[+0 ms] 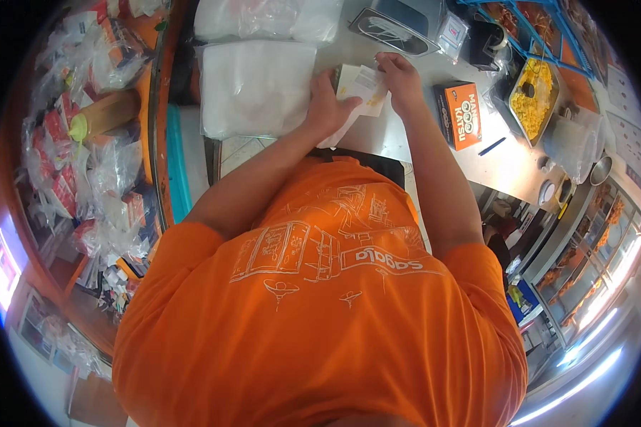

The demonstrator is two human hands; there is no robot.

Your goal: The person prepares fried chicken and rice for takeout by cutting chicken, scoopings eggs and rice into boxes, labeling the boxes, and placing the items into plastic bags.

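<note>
Over the metal counter (427, 128) my left hand (328, 104) holds a small stack of printed paper sheets (371, 107) with yellow marks, its thumb lying across them. My right hand (400, 77) pinches something small at the upper right edge of the papers; what it is cannot be told. A long white paper strip (342, 132) hangs down below my left thumb. To the left of the papers lies a pile of clear plastic bags (256, 88). An orange and black printed box (459, 115) stands to the right of my right forearm, with a dark pen (492, 147) near it.
A metal container (395, 32) is beyond my hands. At the right are a tray of yellow food (531, 101), a blue rack (555, 32) and clear bags (574, 139). On the left, a shelf holds bagged packets (64, 181) and a sauce bottle (107, 115).
</note>
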